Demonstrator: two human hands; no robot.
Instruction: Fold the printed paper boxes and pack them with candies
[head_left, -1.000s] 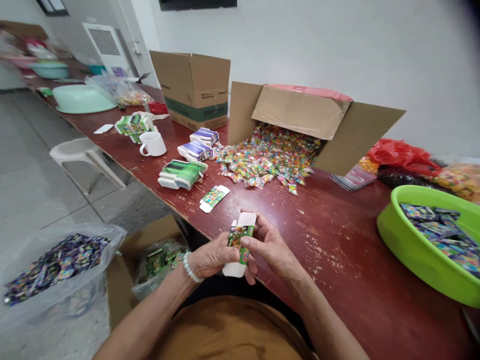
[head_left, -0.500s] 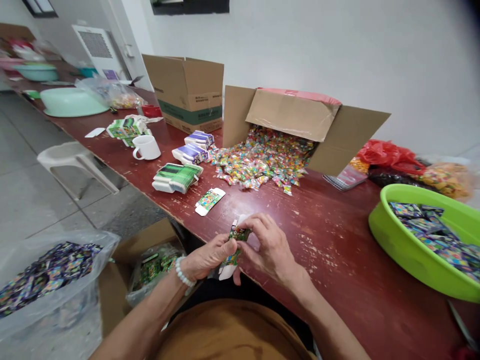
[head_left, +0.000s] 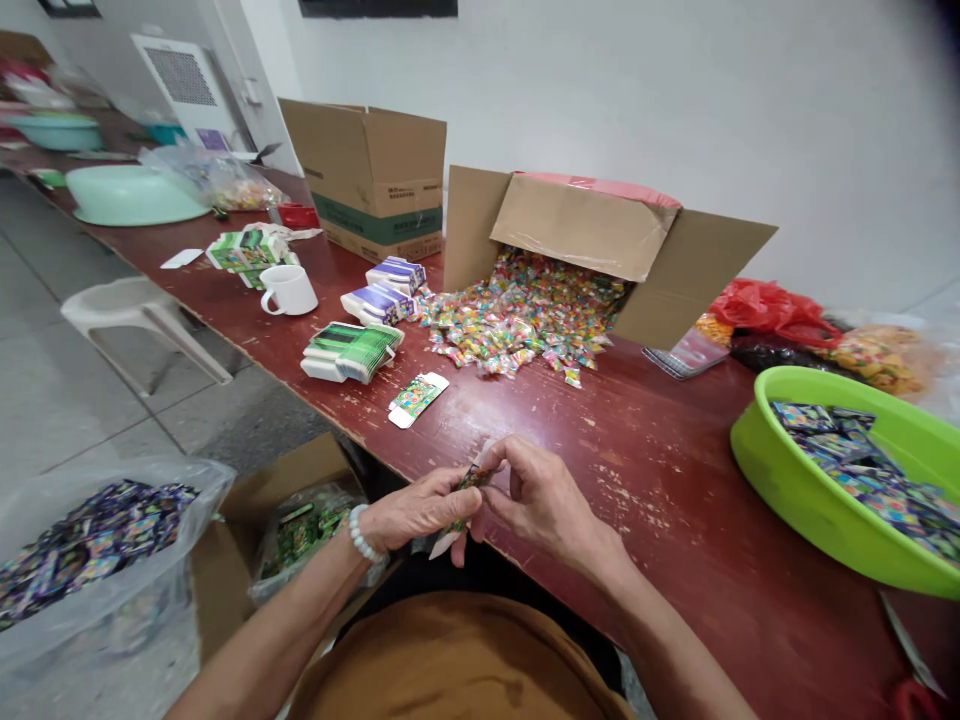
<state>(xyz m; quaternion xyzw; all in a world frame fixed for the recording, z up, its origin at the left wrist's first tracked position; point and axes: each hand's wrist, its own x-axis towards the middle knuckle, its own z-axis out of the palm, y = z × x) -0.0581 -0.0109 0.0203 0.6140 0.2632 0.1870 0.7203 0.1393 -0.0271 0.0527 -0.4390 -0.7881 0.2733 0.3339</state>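
Observation:
Close to the table's front edge, a small green printed carton (head_left: pixel 469 478) with white flaps is held between both hands, tilted nearly edge-on. My left hand (head_left: pixel 427 508), with a pale bead bracelet at the wrist, grips its lower part with the thumb on top. The fingers of my right hand (head_left: pixel 536 490) pinch its upper end and hide much of it. A flat green carton (head_left: pixel 418 400) with its flaps out lies on the table just beyond. A stack of green cartons (head_left: pixel 351 350) rests behind it to the left.
Wrapped candies (head_left: pixel 517 315) spill from a tipped cardboard box (head_left: pixel 585 225). Purple cartons (head_left: pixel 379 302) and a white mug (head_left: pixel 290 290) stand left. A green basin (head_left: pixel 817 510) of sachets sits right, near scissors (head_left: pixel 911 645). Below left are a plastic bag (head_left: pixel 172 500) of sachets and a cardboard box (head_left: pixel 217 580).
The carton in my hands has turned from showing its printed face to nearly edge-on. My left thumb has shifted along it, and the view has moved slightly.

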